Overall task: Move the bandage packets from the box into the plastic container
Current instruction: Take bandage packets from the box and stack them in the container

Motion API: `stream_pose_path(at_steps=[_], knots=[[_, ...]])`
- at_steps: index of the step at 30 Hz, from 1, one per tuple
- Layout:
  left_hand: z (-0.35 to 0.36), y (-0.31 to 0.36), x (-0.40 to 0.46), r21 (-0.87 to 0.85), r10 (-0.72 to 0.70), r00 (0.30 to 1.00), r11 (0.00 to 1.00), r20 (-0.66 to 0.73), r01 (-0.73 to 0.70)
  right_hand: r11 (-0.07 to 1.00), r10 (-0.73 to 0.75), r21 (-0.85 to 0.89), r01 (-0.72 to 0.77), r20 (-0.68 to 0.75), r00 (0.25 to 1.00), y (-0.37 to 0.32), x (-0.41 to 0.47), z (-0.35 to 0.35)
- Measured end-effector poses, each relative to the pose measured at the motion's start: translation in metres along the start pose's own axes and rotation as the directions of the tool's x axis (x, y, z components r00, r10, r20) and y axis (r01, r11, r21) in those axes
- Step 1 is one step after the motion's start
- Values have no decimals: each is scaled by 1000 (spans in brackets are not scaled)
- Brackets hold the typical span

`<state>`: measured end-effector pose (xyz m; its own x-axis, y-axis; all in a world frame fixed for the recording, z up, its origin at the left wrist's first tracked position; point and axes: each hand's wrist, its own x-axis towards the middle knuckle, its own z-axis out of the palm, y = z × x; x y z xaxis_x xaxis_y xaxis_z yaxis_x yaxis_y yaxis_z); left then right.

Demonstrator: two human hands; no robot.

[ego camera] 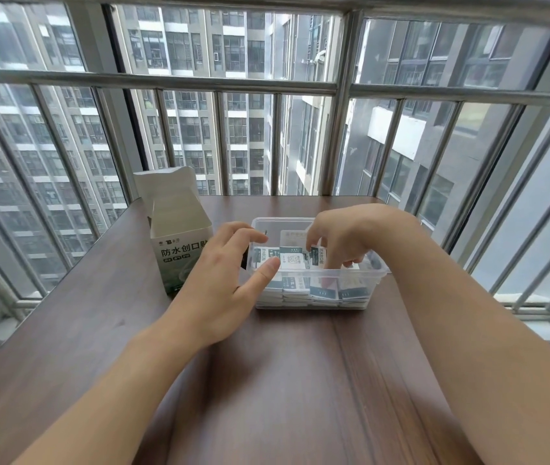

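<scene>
A clear plastic container [372,276] sits mid-table, filled with several white and dark-green bandage packets [295,260]. A tall white and green bandage box [179,253] stands upright to its left, its top flaps open. My left hand [230,280] rests against the container's left wall, fingers spread, thumb touching a packet at the rim. My right hand [340,239] reaches down into the container from the right, with its fingertips pinching an upright packet [317,255] among the others.
The brown wooden table [283,380] ends at a metal window railing [344,135] on the far and right sides, with tall buildings behind the glass. The box stands near the table's left edge.
</scene>
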<state>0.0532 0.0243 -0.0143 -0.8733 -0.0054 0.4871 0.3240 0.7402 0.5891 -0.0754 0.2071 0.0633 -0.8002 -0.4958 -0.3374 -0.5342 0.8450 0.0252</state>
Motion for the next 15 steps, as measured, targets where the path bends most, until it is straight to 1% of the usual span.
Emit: stream_pose_path(at_steps=[5, 10, 15], knots=[[-1, 2, 0, 2, 0, 1000, 1000, 0, 0, 998, -33, 59, 33, -11, 999, 2, 4, 0], [-1, 3, 0, 6, -1, 1000, 1000, 4, 1, 992, -26, 123, 28, -19, 999, 4, 3, 0], [0, 1, 1, 7, -21, 999, 1000, -46, 21, 989, 4, 145, 2, -41, 999, 7, -4, -7]])
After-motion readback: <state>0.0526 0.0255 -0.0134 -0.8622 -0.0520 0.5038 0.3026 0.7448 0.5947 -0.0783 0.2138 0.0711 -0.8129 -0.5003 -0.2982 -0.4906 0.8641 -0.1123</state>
